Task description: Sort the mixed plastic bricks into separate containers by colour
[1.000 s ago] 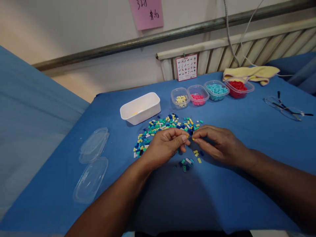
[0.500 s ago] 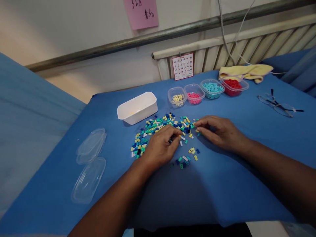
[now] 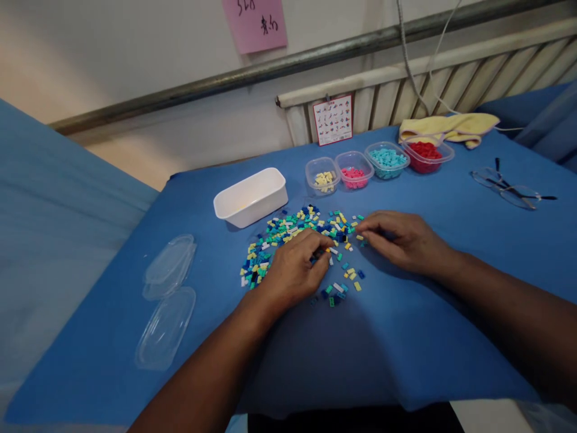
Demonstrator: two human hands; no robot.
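Observation:
A spread of small building bricks (image 3: pixel 288 226) in yellow, white, green, teal and dark blue covers the middle of the blue table. My left hand (image 3: pixel 300 264) rests over its front edge, fingers curled and thumb drawn close to the index finger. Whatever lies between those fingertips is too small to make out. On the pile's right side, my right hand (image 3: pixel 403 240) has its thumb and index tips close together beside a few bricks; any brick between them is hidden. A smaller group of loose bricks (image 3: pixel 336 293) lies nearer to me, between the hands.
A white tub (image 3: pixel 252 210) stands behind the pile. Clear boxes hold cream bricks (image 3: pixel 323 180), pink bricks (image 3: pixel 354 177), light-blue bricks (image 3: pixel 388 162) and red bricks (image 3: pixel 425 151). Transparent lids (image 3: pixel 166 328) lie left; glasses (image 3: pixel 509 187) and a yellow cloth (image 3: pixel 448 129) lie right.
A teal brick now shows on the table just right of my left thumb, above the nearer group. Both hands have barely moved; the view has shifted slightly.

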